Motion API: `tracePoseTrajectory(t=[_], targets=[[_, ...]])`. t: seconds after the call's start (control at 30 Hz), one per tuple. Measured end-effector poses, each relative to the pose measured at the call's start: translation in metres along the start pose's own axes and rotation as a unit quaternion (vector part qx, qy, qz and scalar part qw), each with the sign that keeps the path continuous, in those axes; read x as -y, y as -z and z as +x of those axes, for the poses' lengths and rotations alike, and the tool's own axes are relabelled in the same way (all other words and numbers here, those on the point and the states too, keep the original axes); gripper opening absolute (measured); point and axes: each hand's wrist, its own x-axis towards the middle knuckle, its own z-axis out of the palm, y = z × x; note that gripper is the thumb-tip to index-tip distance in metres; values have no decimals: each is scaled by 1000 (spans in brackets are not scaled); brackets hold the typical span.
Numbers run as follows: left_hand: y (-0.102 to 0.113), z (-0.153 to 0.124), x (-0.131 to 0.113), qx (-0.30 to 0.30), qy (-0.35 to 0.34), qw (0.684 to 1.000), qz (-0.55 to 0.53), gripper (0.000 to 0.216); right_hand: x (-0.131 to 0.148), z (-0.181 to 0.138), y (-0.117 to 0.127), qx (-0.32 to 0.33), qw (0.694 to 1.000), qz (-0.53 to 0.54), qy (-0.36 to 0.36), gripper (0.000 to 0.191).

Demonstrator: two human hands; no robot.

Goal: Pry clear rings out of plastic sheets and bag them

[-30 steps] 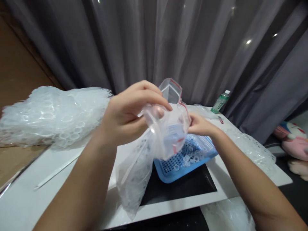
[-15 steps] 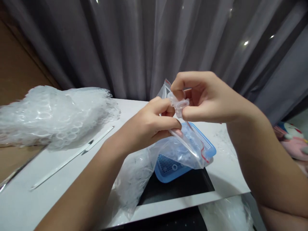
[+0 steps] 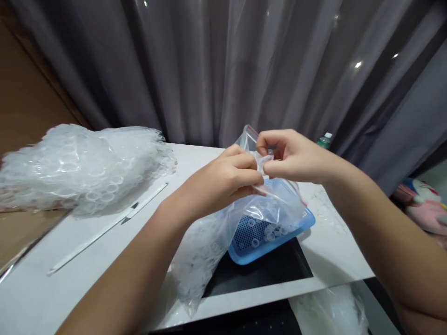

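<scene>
And here you are with both hands up over the blue basket (image 3: 240, 259), your left hand (image 3: 230, 176) curled firmly round the clear zip bag (image 3: 200, 253), gripping it near its red-striped mouth! Your right hand (image 3: 296, 156) meets it there, thumb and forefinger nearly together, pinching a small clear piece (image 3: 262, 163), its exact shape lost between your fingers. The bag slants down to your left, its bulging lower end beside the black panel (image 3: 258, 267), its upper part across the basket, where loose clear rings (image 3: 274, 232) lie on the perforated floor
</scene>
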Motion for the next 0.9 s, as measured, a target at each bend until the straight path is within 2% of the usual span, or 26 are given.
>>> tracePoseTrajectory(t=[0.13, 0.23, 0.3, 0.37, 0.43, 0.47, 0.5, 0.53, 0.57, 0.6, 0.63, 0.7, 0.77, 0.83, 0.9], targets=[[10, -3, 6, -54, 2, 998, 15, 21, 5, -1, 6, 33, 999, 9, -12, 15], [18, -6, 13, -119, -13, 992, 31, 18, 14, 4, 9, 42, 998, 41, 10, 16], [25, -10, 19, -159, -34, 986, 46, 11, 11, 6, 9, -6, 997, 60, 54, 21], [31, -14, 23, -200, -35, 977, 58, 8, -3, 5, 7, -102, 990, 57, 83, 25], [38, -17, 26, -257, -1, 964, 65, 10, -29, -2, 2, -158, 986, 16, 60, 29], [42, -19, 28, -292, 26, 954, 64, 13, -44, -8, -3, -139, 990, -19, 27, 31], [46, -20, 29, -328, 49, 942, 58, 17, -60, -15, -9, -72, 995, -63, -15, 34], [50, -21, 30, -356, 68, 931, 47, 21, -76, -23, -17, 25, 991, -112, -66, 41], [54, -22, 31, -374, 82, 923, 34, 25, -90, -31, -27, 127, 972, -161, -118, 55], [57, -22, 33, -385, 90, 918, 21, 29, -101, -39, -38, 202, 942, -201, -177, 72], [59, -22, 34, -393, 92, 915, 11, 32, -111, -45, -50, 237, 919, -230, -215, 88], [61, -22, 37, -389, 91, 917, -4, 37, -122, -53, -73, 247, 899, -266, -246, 107], [60, -21, 37, -385, 91, 918, -12, 38, -126, -55, -91, 216, 898, -293, -248, 107], [56, -21, 35, -376, 86, 923, -14, 36, -128, -52, -103, 180, 898, -323, -239, 93], [54, -21, 32, -375, 62, 925, -8, 30, -130, -48, -108, 155, 897, -352, -220, 70]])
